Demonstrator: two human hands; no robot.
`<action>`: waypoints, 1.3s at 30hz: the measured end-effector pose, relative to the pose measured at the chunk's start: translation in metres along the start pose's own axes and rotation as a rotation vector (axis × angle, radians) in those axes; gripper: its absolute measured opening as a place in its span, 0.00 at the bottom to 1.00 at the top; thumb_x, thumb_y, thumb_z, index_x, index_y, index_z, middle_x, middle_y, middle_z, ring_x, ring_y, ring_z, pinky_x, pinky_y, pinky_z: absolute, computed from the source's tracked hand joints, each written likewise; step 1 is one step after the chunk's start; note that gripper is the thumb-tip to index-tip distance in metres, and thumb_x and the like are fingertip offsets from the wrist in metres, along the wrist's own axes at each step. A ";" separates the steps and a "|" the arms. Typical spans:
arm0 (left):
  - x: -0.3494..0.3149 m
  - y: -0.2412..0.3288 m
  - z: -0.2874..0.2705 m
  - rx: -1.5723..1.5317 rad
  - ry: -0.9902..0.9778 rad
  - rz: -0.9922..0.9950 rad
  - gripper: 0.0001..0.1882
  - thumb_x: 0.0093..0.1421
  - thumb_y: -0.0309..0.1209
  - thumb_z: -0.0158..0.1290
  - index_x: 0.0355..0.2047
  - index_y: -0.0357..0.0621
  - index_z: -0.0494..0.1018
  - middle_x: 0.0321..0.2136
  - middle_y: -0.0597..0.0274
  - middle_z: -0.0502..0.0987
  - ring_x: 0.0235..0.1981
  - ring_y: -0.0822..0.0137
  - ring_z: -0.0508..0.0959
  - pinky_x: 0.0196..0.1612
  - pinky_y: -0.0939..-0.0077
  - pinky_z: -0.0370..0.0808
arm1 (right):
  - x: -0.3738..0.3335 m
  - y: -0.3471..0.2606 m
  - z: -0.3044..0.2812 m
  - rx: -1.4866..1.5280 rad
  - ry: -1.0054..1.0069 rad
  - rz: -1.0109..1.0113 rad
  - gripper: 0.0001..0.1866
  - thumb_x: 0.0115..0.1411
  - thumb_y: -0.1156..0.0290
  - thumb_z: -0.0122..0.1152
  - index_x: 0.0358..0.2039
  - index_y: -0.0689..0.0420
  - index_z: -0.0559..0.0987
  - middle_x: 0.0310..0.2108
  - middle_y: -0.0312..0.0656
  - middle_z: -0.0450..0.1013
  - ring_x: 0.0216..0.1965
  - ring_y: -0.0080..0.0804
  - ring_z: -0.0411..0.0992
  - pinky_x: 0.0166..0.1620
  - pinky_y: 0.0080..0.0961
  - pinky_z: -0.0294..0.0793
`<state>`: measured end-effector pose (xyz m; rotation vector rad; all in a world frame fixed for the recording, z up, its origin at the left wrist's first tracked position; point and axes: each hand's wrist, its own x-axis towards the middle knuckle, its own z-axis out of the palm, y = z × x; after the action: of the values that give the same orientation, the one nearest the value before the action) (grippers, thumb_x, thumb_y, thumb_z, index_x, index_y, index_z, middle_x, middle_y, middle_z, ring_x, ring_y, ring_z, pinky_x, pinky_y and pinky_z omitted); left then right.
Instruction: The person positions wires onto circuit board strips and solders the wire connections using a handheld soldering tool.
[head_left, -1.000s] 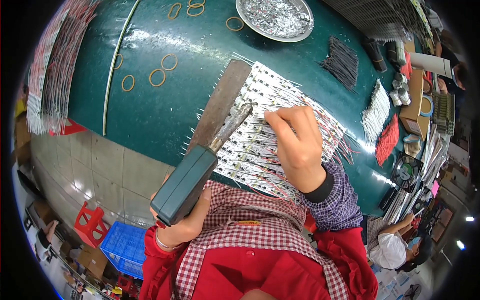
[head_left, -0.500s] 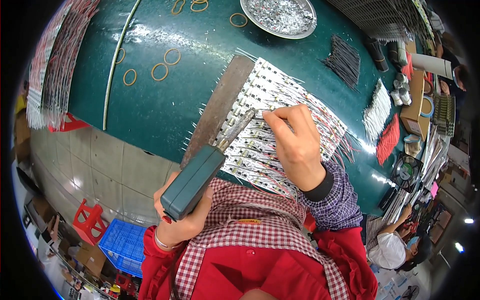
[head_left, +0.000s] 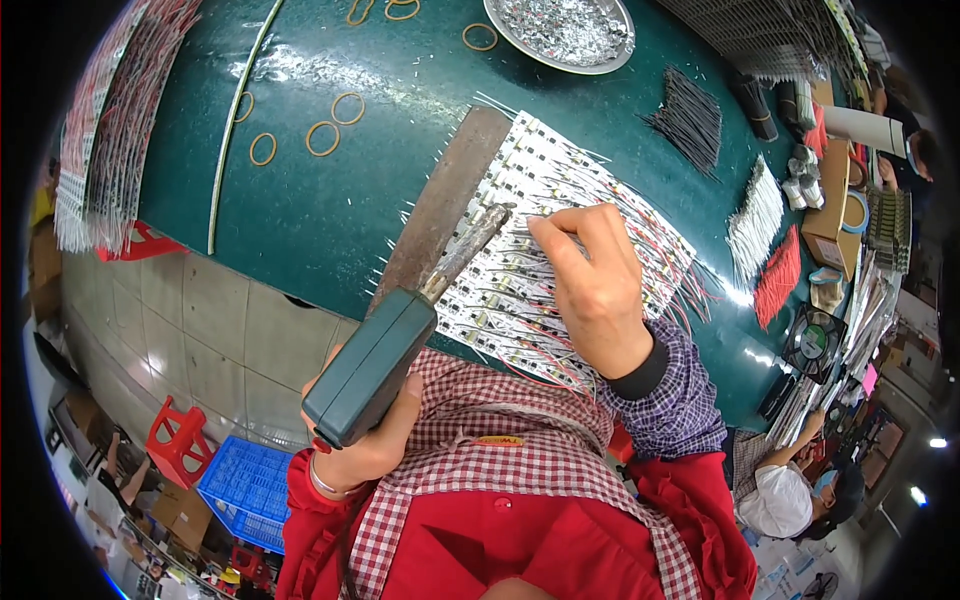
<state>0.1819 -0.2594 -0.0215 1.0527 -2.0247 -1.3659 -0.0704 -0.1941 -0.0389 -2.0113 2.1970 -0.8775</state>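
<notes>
In my left hand [head_left: 372, 450] is a dark green soldering gun [head_left: 370, 365], its fingers wrapped round the grip. Its long metal tip [head_left: 478, 240] slants up and right over a panel of small white circuit boards [head_left: 490, 300]. My right hand [head_left: 598, 290] is pinched over the middle of that panel, thumb and forefinger closed on a thin wire close to the gun's tip. Red, white and black wires [head_left: 655, 235] trail from the boards toward the right. A flat brown bar [head_left: 440, 200] lies along the panel's left edge.
Rubber bands [head_left: 323, 139] and a thin pale rod [head_left: 228, 150] lie on the green table [head_left: 300, 220]. A metal bowl of bits [head_left: 565, 35] stands at the far side. Black [head_left: 688, 120], white [head_left: 757, 225] and red wire bundles [head_left: 777, 278] sit right. A fan [head_left: 812, 345] is beyond.
The soldering gun's body has shifted slightly left and down in my left hand, and its tip has risen slightly. My right hand stays nearly in place, still pinched.
</notes>
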 end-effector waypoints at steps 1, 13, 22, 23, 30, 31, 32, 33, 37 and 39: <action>0.000 0.000 0.000 0.003 -0.003 0.017 0.11 0.48 0.21 0.63 0.34 0.34 0.79 0.27 0.53 0.79 0.22 0.59 0.77 0.25 0.71 0.73 | 0.000 0.000 0.000 -0.003 0.005 0.004 0.18 0.43 0.86 0.60 0.39 0.66 0.78 0.34 0.45 0.70 0.36 0.40 0.69 0.34 0.31 0.73; -0.009 -0.001 -0.004 0.000 -0.003 -0.040 0.11 0.48 0.21 0.63 0.34 0.33 0.80 0.25 0.54 0.78 0.22 0.61 0.77 0.25 0.73 0.73 | -0.007 -0.006 0.002 0.036 0.046 -0.046 0.17 0.44 0.82 0.61 0.38 0.66 0.79 0.33 0.44 0.71 0.34 0.38 0.70 0.32 0.30 0.72; -0.010 0.001 -0.006 -0.013 -0.062 -0.080 0.10 0.48 0.19 0.62 0.33 0.34 0.80 0.29 0.53 0.78 0.24 0.62 0.78 0.27 0.74 0.74 | -0.009 -0.007 0.002 0.038 0.005 -0.029 0.18 0.44 0.82 0.61 0.39 0.65 0.78 0.34 0.43 0.71 0.34 0.38 0.69 0.32 0.31 0.71; -0.010 0.002 -0.006 -0.014 -0.062 -0.081 0.10 0.48 0.19 0.62 0.33 0.34 0.80 0.29 0.53 0.78 0.24 0.62 0.78 0.27 0.74 0.74 | -0.009 -0.007 0.002 0.038 0.005 -0.029 0.18 0.44 0.82 0.61 0.39 0.65 0.78 0.34 0.43 0.71 0.34 0.38 0.69 0.32 0.31 0.71; -0.009 0.004 -0.008 0.029 -0.093 -0.075 0.10 0.48 0.19 0.62 0.33 0.33 0.79 0.28 0.53 0.78 0.23 0.62 0.78 0.26 0.74 0.74 | -0.008 -0.007 0.003 0.029 0.005 -0.029 0.17 0.45 0.83 0.60 0.39 0.64 0.78 0.33 0.43 0.71 0.33 0.37 0.69 0.32 0.30 0.71; -0.010 0.003 -0.007 0.019 -0.071 -0.057 0.10 0.48 0.19 0.62 0.33 0.33 0.79 0.28 0.53 0.78 0.23 0.62 0.78 0.26 0.74 0.74 | -0.009 -0.007 0.004 0.029 0.010 -0.026 0.17 0.45 0.83 0.60 0.39 0.64 0.79 0.32 0.43 0.71 0.33 0.37 0.69 0.32 0.30 0.71; -0.010 0.002 -0.007 0.018 -0.071 -0.057 0.10 0.48 0.19 0.62 0.33 0.33 0.79 0.28 0.53 0.78 0.23 0.62 0.78 0.26 0.74 0.74 | -0.009 -0.006 0.004 0.028 0.010 -0.026 0.17 0.45 0.83 0.60 0.39 0.64 0.79 0.32 0.43 0.71 0.33 0.37 0.69 0.32 0.30 0.71; -0.011 0.000 -0.006 0.015 -0.053 -0.039 0.10 0.48 0.19 0.62 0.34 0.33 0.79 0.28 0.53 0.78 0.23 0.62 0.78 0.25 0.74 0.74 | -0.009 -0.006 0.004 0.030 0.004 -0.023 0.16 0.45 0.83 0.60 0.38 0.64 0.79 0.32 0.42 0.70 0.33 0.37 0.69 0.31 0.30 0.71; -0.012 0.000 -0.006 0.014 -0.042 -0.023 0.10 0.48 0.19 0.62 0.34 0.33 0.79 0.28 0.53 0.78 0.23 0.62 0.79 0.25 0.74 0.74 | -0.009 -0.007 0.004 0.032 -0.001 -0.017 0.16 0.45 0.83 0.60 0.37 0.64 0.78 0.30 0.42 0.69 0.32 0.36 0.68 0.30 0.30 0.70; -0.013 0.002 -0.007 0.004 -0.070 -0.068 0.11 0.48 0.19 0.62 0.34 0.33 0.79 0.28 0.53 0.78 0.23 0.62 0.79 0.26 0.74 0.74 | -0.008 -0.008 0.003 0.029 -0.011 -0.014 0.15 0.45 0.83 0.60 0.37 0.64 0.78 0.30 0.42 0.69 0.32 0.36 0.68 0.30 0.30 0.70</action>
<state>0.1940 -0.2528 -0.0169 1.0989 -2.0589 -1.4525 -0.0611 -0.1877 -0.0411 -2.0162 2.1547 -0.8926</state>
